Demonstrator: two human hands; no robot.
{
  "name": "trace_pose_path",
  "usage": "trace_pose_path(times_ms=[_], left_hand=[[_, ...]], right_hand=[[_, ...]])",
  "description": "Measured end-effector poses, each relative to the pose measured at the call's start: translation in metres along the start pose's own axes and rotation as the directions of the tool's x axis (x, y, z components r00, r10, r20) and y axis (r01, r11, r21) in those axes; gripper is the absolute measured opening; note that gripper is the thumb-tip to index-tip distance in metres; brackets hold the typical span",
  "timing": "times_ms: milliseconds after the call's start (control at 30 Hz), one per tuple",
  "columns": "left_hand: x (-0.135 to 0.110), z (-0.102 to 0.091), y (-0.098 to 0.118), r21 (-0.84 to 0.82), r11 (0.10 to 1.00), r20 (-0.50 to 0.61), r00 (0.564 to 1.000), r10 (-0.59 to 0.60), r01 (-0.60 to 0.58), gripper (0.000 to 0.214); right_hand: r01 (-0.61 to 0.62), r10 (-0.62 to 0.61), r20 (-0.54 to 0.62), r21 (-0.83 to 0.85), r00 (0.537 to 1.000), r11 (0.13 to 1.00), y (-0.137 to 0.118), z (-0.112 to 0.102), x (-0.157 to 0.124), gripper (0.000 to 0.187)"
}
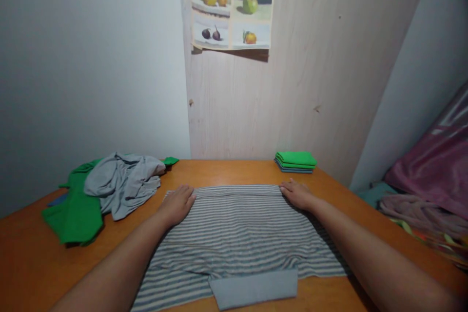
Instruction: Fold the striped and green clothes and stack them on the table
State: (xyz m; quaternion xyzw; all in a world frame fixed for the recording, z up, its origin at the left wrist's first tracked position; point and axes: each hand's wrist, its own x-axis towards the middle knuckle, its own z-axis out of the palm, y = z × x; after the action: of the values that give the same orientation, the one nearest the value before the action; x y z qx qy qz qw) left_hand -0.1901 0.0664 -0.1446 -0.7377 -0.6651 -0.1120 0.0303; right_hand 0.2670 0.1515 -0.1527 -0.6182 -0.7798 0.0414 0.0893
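- Leftmost, a green cloth (79,214) is lying on the orange table (219,171), with a crumpled grey cloth (122,180) partly covering it; both are sitting apart from the striped garment.
- Next, the left hand (180,204) is resting palm down on the garment's far left corner, its fingers loosely extended and close together; whether it is pinching the edge, I cannot tell.
- Centrally, the striped garment (241,224) is spreading between the forearms, mostly on the wearer's side of the hands. Its longer axis seems to be running left to right, its far edge stretching from one hand to the other, so neither hand is clearly nearer. A plain grey band (256,288) is lying along the middle of the near edge, well apart from both hands.
- Rightward, the right hand (297,194) is touching the far right corner, palm down, fingers pointing inward and only slightly bent; any grip is not showing clearly.
- Beyond it, a folded stack (295,161), green over grey-blue, is sitting near the table's far right corner.
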Motion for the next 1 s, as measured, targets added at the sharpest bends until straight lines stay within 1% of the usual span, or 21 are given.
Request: trace_pose_path(times_ms=[67,133,233,333,367,433,500,533,600,667,700,767,833,867,900,1000], left_hand=[[-0.002,0.007,-0.004,0.028,0.999,0.053,0.998,-0.04,0.039,0.058],[-0.003,0.009,-0.007,0.048,0.997,0.084,0.994,-0.07,0.066,0.064],[-0.003,0.01,-0.01,0.065,0.995,0.082,0.993,-0.079,0.074,0.066],[-0.002,0.01,-0.012,0.064,0.996,0.062,0.996,-0.066,0.062,0.066],[-0.002,0.011,-0.014,0.056,0.997,0.057,0.997,-0.06,0.057,0.067],[-0.003,0.011,-0.018,0.034,0.998,0.063,0.997,-0.053,0.051,0.07],[-0.003,0.01,-0.023,0.009,0.999,0.082,0.996,-0.046,0.045,0.073],[-0.003,0.008,-0.025,-0.003,0.999,0.085,0.995,-0.042,0.042,0.074],[-0.004,0.003,-0.03,-0.032,0.999,0.066,0.997,-0.034,0.037,0.07],[-0.004,-0.006,-0.034,-0.064,0.997,0.024,0.999,-0.048,0.049,0.061],[-0.004,-0.011,-0.036,-0.075,0.995,0.0,0.998,-0.07,0.07,0.056],[-0.005,-0.021,-0.04,-0.088,0.986,-0.062,0.987,-0.147,0.141,0.047],[-0.006,-0.03,-0.044,-0.109,0.965,-0.162,0.953,-0.254,0.239,0.039],[-0.007,-0.033,-0.046,-0.143,0.955,-0.21,0.935,-0.285,0.259,0.036],[-0.008,-0.035,-0.049,-0.182,0.942,-0.235,0.917,-0.321,0.283,0.033],[-0.011,-0.038,-0.056,-0.211,0.914,-0.228,0.892,-0.39,0.346,0.027]], right_hand=[[-0.083,0.083,-0.003,0.002,0.997,0.997,0.013,0.006,-0.001,0.05],[-0.172,0.172,-0.034,0.001,0.985,0.985,0.029,0.009,-0.004,0.053],[-0.29,0.29,-0.096,0.014,0.952,0.957,0.049,0.006,-0.008,0.056],[-0.331,0.333,-0.167,0.041,0.928,0.943,0.056,0.001,-0.008,0.06],[-0.323,0.326,-0.187,0.049,0.927,0.945,0.055,0.0,-0.008,0.06],[-0.26,0.265,-0.212,0.048,0.941,0.964,0.053,-0.002,-0.007,0.057],[-0.179,0.177,-0.198,0.007,0.964,0.984,0.05,-0.001,-0.008,0.053],[-0.158,0.152,-0.175,-0.024,0.973,0.987,0.049,0.0,-0.009,0.051],[-0.173,0.161,-0.132,-0.084,0.978,0.981,0.049,0.001,-0.012,0.048],[-0.211,0.194,-0.147,-0.107,0.97,0.972,0.049,0.0,-0.015,0.048],[-0.207,0.187,-0.178,-0.098,0.966,0.973,0.048,-0.001,-0.016,0.048],[-0.147,0.131,-0.246,-0.05,0.96,0.988,0.045,-0.005,-0.017,0.05],[-0.057,0.059,-0.275,0.014,0.96,0.998,0.04,-0.009,-0.017,0.053],[-0.039,0.046,-0.278,0.031,0.959,0.999,0.038,-0.01,-0.016,0.053],[-0.024,0.032,-0.278,0.03,0.96,0.999,0.036,-0.011,-0.016,0.053],[0.04,-0.029,-0.221,0.046,0.975,0.998,0.039,-0.006,-0.011,0.044]])
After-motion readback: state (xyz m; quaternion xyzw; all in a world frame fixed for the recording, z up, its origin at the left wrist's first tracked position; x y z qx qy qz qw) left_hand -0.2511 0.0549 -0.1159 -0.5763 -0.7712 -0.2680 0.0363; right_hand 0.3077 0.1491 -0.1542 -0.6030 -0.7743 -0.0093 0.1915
